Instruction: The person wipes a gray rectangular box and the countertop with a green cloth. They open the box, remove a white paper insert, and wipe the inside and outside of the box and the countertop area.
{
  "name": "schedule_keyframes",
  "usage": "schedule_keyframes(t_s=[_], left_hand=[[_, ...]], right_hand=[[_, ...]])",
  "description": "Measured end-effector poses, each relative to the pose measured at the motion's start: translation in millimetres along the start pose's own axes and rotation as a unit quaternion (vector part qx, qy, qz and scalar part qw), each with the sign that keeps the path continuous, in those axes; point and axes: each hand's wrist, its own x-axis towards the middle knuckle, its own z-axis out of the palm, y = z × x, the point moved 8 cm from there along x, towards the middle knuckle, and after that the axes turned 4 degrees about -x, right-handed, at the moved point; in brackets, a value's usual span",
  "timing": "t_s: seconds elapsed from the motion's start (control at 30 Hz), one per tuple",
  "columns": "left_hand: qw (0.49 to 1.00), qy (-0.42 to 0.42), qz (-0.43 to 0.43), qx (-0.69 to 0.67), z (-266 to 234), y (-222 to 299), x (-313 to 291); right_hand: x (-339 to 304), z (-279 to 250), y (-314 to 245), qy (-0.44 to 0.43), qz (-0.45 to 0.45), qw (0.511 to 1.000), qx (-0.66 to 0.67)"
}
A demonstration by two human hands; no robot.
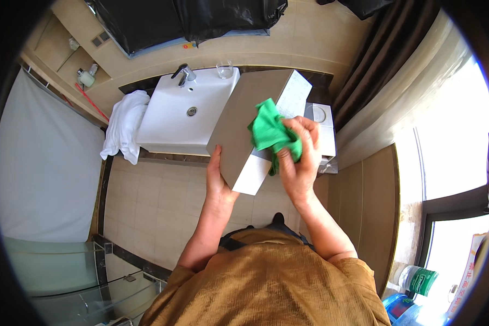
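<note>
A long box-like piece [250, 117] with a grey-brown face and pale silvery sides is tilted in front of me, overlapping the right edge of the sink. My left hand [218, 182] grips its lower left edge, thumb on the brown face and fingers hidden beneath. My right hand [301, 157] is closed on a crumpled green cloth [271, 130]. That cloth lies against the box's right edge, covering part of its face and side.
Behind is a white sink [168, 117] with a chrome faucet [185, 73] and a clear glass [224, 69]. White towels [126, 122] hang at its left. A white box [325, 130] sits right, near a dark curtain [383, 65]. Bottles [418, 280] stand by the window.
</note>
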Motion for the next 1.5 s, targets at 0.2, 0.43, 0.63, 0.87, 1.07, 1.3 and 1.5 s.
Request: schedule_keyframes(t_s=[0.2, 0.43, 0.63, 0.87, 1.07, 1.3, 1.5], left_hand=[[0.999, 0.033, 0.014, -0.016, 19, -8, 16], [0.994, 0.011, 0.056, 0.088, 25, -5, 18], [0.995, -0.093, 0.036, 0.007, 20, -17, 15], [0.991, 0.021, 0.016, -0.132, -3, -16, 40], [0.997, -0.022, 0.040, -0.055, 1, 4, 58], [0.986, -0.146, 0.022, -0.079, -6, 9, 81], [0.969, -0.221, 0.060, 0.088, 25, 10, 74]], right_hand=[[-22, 10, -8, -0.050, -0.089, 0.992, -0.073], [-36, 16, -9, -0.122, -0.151, 0.980, -0.038], [-32, 17, 2, -0.144, -0.177, 0.974, -0.011], [26, 34, 51, -0.053, -0.047, 0.997, -0.002], [-1, 73, 40, -0.119, 0.039, 0.989, 0.080], [-15, 116, 53, -0.215, 0.202, 0.937, 0.186], [-15, 125, 47, -0.255, 0.172, 0.938, 0.157]])
